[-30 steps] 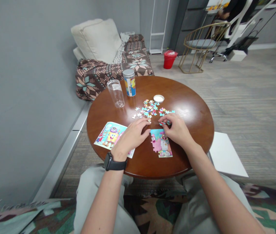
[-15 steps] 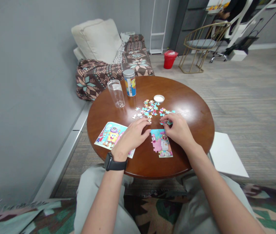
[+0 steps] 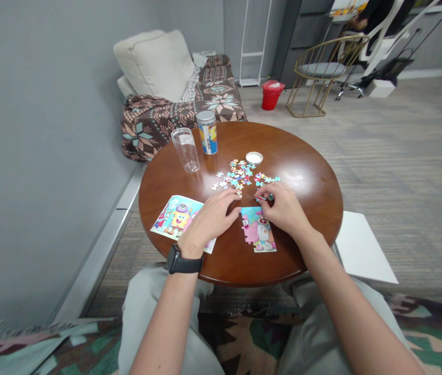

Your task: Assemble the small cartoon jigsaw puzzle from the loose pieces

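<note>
A partly joined jigsaw puzzle [image 3: 259, 232] with pink and blue cartoon figures lies near the table's front edge. Just beyond its top right, my right hand [image 3: 283, 208] pinches a small puzzle piece [image 3: 260, 198] between thumb and fingertips. My left hand [image 3: 216, 213] rests on the table to the left of the puzzle, thumb and fingers apart, holding nothing. Under its wrist side lies the reference picture [image 3: 177, 216], partly covered by the hand. Loose puzzle pieces [image 3: 238, 174] are spread past my fingertips.
On the round wooden table [image 3: 302, 156] stand a clear glass [image 3: 186, 151] and a printed canister [image 3: 207, 134] at the back left. A small round lid [image 3: 254, 158] lies behind the pieces. A red bin [image 3: 272, 95] and gold chair [image 3: 322, 73] stand beyond.
My right hand has shifted slightly left, its fingers closing on a piece above the puzzle. My left hand stays in place.
</note>
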A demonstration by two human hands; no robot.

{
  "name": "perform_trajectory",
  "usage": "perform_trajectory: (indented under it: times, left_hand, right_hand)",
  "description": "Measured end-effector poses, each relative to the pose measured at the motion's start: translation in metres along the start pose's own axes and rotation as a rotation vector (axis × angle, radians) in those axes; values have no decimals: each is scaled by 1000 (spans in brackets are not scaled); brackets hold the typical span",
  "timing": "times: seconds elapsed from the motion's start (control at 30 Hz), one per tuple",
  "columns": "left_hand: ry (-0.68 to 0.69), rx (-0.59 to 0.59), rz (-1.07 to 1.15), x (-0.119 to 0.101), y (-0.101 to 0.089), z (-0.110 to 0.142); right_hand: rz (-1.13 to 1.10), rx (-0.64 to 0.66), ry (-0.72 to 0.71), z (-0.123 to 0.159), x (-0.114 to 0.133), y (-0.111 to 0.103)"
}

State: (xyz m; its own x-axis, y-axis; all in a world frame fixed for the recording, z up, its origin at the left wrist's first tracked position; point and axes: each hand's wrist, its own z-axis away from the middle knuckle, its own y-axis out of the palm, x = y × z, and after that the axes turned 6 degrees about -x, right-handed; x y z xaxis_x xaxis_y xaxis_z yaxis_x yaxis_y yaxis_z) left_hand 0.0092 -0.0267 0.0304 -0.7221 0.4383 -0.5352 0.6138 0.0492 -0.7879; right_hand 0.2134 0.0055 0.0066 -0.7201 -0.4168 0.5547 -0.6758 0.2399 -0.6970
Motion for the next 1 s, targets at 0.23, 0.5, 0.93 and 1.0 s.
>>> perform_trajectory:
  times: [0.23,0.5,0.93,1.0]
  left_hand:
    - [-1,1,4,1,1,0]
    - [3,-4,14,2,1,0]
    - [15,-9,15,3,2,0]
    - [14,-16,15,3,2,0]
  right_hand:
    - [-118,-39,4,-3,2,-2]
    - [-321,-175,99,-5,4,-2]
    - [-271,-152,8,-5,3,0]
    - [-253,-151,-9,-5,3,0]
